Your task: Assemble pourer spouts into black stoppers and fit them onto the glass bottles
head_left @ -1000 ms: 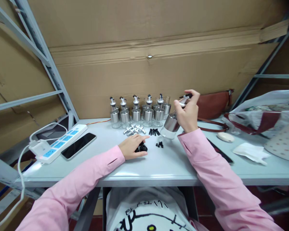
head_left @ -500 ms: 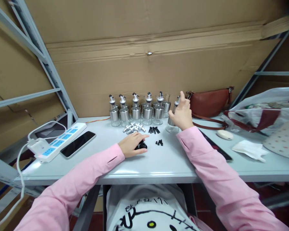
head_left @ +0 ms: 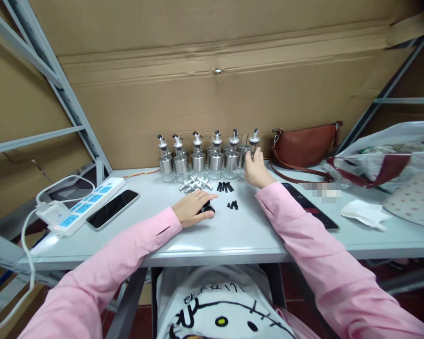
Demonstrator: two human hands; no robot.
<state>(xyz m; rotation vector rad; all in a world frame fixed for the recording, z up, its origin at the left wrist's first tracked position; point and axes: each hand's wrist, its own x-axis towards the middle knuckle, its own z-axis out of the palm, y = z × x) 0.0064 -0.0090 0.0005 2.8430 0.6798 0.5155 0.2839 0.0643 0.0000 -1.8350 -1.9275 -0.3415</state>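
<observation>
My left hand [head_left: 194,208] rests on the table with its fingers spread, partly over some black round parts [head_left: 208,208]. My right hand [head_left: 257,170] is at the right end of the bottle row, its fingers closed around a bottle with a silver spout [head_left: 254,136]; the hand hides most of its body. Glass bottles with steel sleeves [head_left: 198,162] stand side by side, several topped with spouts. In front of them lie a heap of silver spout pieces [head_left: 195,184], black strips [head_left: 225,187] and small black caps [head_left: 232,205].
On the left are a power strip [head_left: 88,207] with a white cable and a phone [head_left: 113,209]. To the right are a dark tablet [head_left: 311,207], a brown bag [head_left: 300,146], a white tissue [head_left: 365,214] and a plastic bag [head_left: 403,141]. Cardboard [head_left: 162,103] stands behind.
My right hand has moved left with the bottle, which now stands closer to the row. My left hand has stayed over the black parts. The view has shifted slightly.
</observation>
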